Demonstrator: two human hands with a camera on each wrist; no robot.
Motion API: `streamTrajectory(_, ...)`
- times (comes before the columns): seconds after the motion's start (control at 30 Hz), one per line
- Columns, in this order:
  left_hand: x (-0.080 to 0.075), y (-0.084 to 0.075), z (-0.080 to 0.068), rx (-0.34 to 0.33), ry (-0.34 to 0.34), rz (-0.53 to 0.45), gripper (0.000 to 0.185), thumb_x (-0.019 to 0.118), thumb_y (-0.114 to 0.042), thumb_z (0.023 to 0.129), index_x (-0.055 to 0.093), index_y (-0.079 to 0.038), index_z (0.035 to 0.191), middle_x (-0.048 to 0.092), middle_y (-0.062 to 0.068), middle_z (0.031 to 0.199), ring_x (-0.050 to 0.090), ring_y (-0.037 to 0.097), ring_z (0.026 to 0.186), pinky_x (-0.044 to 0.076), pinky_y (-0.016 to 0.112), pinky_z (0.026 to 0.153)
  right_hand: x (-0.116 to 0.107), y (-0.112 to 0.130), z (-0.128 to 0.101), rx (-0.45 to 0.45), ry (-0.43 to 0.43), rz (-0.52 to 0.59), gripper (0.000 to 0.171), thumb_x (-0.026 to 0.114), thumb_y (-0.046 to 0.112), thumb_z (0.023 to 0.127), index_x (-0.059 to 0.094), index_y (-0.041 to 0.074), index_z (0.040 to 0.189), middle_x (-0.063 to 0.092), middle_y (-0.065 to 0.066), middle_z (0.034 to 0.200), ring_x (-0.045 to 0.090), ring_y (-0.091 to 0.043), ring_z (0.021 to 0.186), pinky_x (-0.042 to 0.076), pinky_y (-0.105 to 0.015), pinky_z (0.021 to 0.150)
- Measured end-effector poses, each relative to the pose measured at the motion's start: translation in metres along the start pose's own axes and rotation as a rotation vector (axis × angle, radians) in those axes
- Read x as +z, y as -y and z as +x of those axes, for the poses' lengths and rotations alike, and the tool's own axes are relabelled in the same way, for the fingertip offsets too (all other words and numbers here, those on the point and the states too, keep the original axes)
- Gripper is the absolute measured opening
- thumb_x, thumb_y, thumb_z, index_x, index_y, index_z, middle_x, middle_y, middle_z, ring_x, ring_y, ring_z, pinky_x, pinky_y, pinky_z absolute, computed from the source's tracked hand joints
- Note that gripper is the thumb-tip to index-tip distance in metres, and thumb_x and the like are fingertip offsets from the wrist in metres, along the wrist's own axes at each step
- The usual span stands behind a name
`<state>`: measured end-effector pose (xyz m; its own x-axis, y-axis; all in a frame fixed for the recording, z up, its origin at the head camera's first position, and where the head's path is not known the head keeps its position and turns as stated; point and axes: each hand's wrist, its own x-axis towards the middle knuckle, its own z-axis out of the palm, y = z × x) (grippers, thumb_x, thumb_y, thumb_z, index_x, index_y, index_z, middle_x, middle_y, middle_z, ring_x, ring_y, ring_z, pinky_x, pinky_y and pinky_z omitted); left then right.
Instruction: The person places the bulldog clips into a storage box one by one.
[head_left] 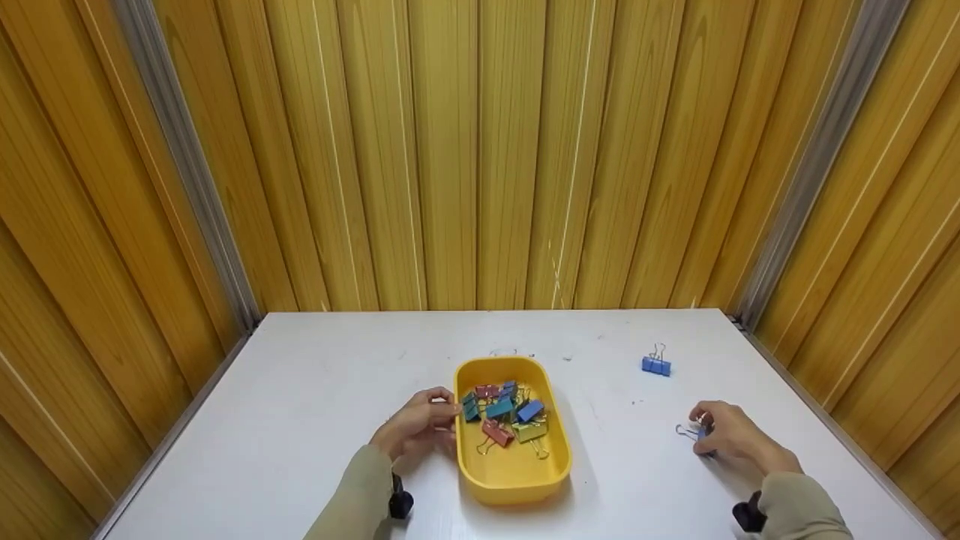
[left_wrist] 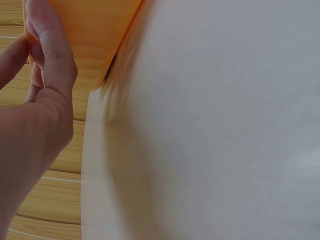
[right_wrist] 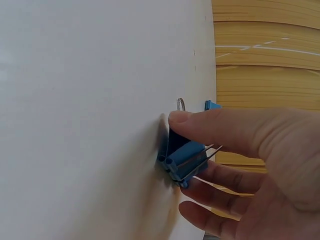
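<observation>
We note, starting at the left, that the left hand (head_left: 417,426) rests against the left wall of the yellow tray (head_left: 512,478); in the left wrist view its fingers (left_wrist: 52,47) curl against the tray's outer wall (left_wrist: 95,35), so we read it as holding the tray steady. The tray sits near the middle of the white table (head_left: 300,405), its long axis running away from the person, and it holds a loose heap of binder clips (head_left: 506,414) in teal, red, blue and yellow, gathered toward the far half. Further right, a lone blue binder clip (head_left: 656,364) stands on the table, well apart from the tray and beyond the right hand. At the far right, the right hand (head_left: 731,435) pinches another blue binder clip (right_wrist: 186,159) between thumb and fingers, the clip touching the tabletop; its wire handles point left, toward the tray. The relation that matters: the tray lies to the left of the held clip, across bare table, and the right hand is the nearer one to both loose blue clips. The left hand is nearer the tray only.
</observation>
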<state>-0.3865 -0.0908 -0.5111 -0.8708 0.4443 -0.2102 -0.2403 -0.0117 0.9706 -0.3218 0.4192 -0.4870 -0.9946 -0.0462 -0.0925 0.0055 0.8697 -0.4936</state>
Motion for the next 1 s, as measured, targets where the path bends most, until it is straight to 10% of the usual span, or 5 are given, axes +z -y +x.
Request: streamTrajectory(1.0,0.001,0.0,-0.001,0.006,0.013,-0.025,0.013,0.06,-0.011,0.092,0.05,-0.009,0.1,0.069,0.014,0.098,0.064,0.014,0.072,0.058,0.025,0.063,-0.001,0.063,0.032,-0.161,-0.095,0.046,0.045,0.081,0.012,0.073,0.061,-0.004,0.109,0.064,-0.017,0.096,0.055,-0.019,0.079,0.047,-0.026,0.063)
